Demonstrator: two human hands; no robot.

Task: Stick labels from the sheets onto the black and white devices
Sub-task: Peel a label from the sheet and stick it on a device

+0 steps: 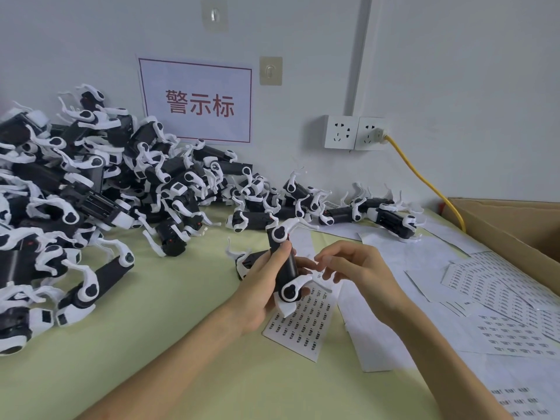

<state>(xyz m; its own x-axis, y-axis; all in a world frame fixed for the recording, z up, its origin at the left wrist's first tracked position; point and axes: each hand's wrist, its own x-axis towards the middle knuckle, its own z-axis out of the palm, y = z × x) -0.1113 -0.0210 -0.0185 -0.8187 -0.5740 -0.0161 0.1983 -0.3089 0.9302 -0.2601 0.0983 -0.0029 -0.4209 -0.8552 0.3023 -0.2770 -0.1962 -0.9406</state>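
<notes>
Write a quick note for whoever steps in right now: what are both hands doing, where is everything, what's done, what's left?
Left hand: grips one black and white device, held roughly upright.
Right hand: fingers at the device's lower end; whether they pinch a label is too small to tell.
One label sheet lies under the hands; more sheets spread to the right, beside a cardboard box.
Devices: big pile on the left, smaller row at the back.
Done: unclear; no labels on devices can be made out.
Left: finish this device, then work through the pile.
</notes>
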